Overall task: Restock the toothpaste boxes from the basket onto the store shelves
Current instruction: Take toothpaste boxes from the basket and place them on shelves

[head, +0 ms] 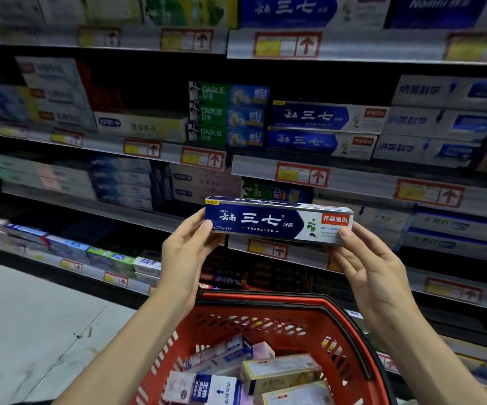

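Observation:
A blue and white toothpaste box (pixel 277 220) is held level in front of the shelves, above the red basket (pixel 344 325). My left hand (pixel 188 252) grips its left end and my right hand (pixel 367 264) grips its right end. Two boxes of the same blue and white kind (pixel 324 130) lie stacked on the shelf above, to the right of the green Darlie boxes (pixel 227 115). The basket below holds several loose toothpaste boxes (pixel 277 372).
Shelves with price-tag rails (pixel 303 173) run across the whole view, packed with other toothpaste boxes. A dark gap (pixel 148 89) lies left of the Darlie boxes. White boxes (pixel 440 121) are stacked to the right. Grey floor (pixel 26 317) shows at lower left.

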Demonstrator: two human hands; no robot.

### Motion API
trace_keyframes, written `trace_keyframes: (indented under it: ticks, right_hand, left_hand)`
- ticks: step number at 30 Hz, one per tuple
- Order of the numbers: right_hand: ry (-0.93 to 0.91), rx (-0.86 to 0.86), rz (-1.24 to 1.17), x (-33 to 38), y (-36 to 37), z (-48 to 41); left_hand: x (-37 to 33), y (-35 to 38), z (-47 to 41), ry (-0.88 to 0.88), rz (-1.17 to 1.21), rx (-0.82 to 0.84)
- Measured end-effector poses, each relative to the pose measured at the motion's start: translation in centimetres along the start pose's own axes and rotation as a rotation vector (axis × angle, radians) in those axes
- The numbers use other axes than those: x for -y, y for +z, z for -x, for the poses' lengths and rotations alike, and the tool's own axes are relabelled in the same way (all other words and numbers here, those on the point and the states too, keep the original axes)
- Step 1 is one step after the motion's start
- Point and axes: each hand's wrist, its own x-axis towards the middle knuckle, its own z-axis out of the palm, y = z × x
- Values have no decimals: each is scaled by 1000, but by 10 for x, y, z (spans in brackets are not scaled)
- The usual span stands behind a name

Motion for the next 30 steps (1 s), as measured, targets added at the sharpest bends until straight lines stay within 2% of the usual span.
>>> trace_keyframes:
  ticks: [14,19,24,30]
  right_hand:
    - [-146,27,16,70,7,3]
    - [-287,2,203,97,10,-2]
    - [-400,-102,358,104,9,-29]
    - [-458,-114,364,119,20,-89]
  left_hand:
    - [-66,36,-16,171,-78,44]
    - [-81,70,-40,294,-317,72]
    - [-87,101,-68,447,-484,77]
    - [-91,128,-105,513,-401,50]
